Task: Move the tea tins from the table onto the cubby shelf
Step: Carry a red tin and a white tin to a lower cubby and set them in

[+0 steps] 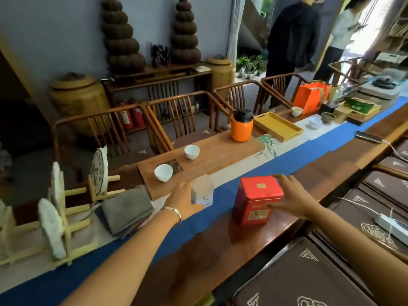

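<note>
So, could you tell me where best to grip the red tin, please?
Probably across the flat side walls of the red tin, just under the lid, coming from its right, where the right hand already is. It stands upright and square.

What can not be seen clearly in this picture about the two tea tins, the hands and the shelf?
- Cubby shelf: not in the head view at all.
- White tin: motion-blurred, its left side covered by the left hand; print unreadable.
- Red tin: label text too small; its right side is hidden behind the right hand.
- Right hand's grip: whether it has closed on the tin cannot be told.
</note>
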